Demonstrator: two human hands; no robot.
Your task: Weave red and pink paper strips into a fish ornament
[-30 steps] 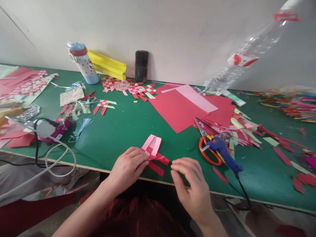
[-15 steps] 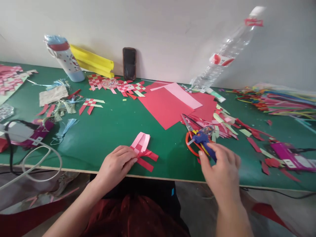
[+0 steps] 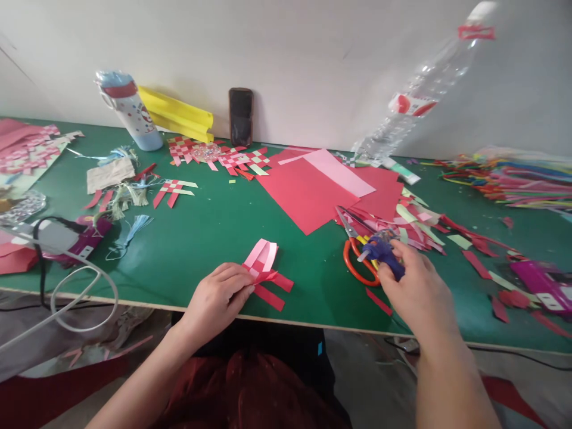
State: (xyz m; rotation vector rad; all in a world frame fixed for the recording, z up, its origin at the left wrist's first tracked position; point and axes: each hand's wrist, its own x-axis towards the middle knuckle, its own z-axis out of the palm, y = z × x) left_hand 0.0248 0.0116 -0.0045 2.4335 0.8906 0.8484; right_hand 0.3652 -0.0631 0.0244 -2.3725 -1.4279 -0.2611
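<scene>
Close to the table's front edge, my left hand point(image 3: 222, 294) pinches a small piece of woven paper strips point(image 3: 263, 265). Its pink strips loop upward, and red strip ends stick out to the right. My right hand point(image 3: 415, 289) is closed round the handle of a blue hot glue gun point(image 3: 379, 251), whose pale nozzle points left. Just left of the glue gun, partly behind it, lie scissors point(image 3: 357, 277) with orange-red handles and blades pointing away from me. A loose red paper strip point(image 3: 379, 301) lies below them.
Red paper sheets point(image 3: 308, 199) and a pile of paper offcuts point(image 3: 417, 223) lie beyond the scissors. A plastic bottle point(image 3: 413, 107), a phone point(image 3: 241, 116) and a flask point(image 3: 131, 113) stand at the back. Tassels point(image 3: 131, 229) and a white cable point(image 3: 80, 322) are on the left.
My right hand has closed round the glue gun and shifted it slightly right, off the scissors' handles. My left hand keeps its pinch on the woven strips. The view has shifted slightly left.
</scene>
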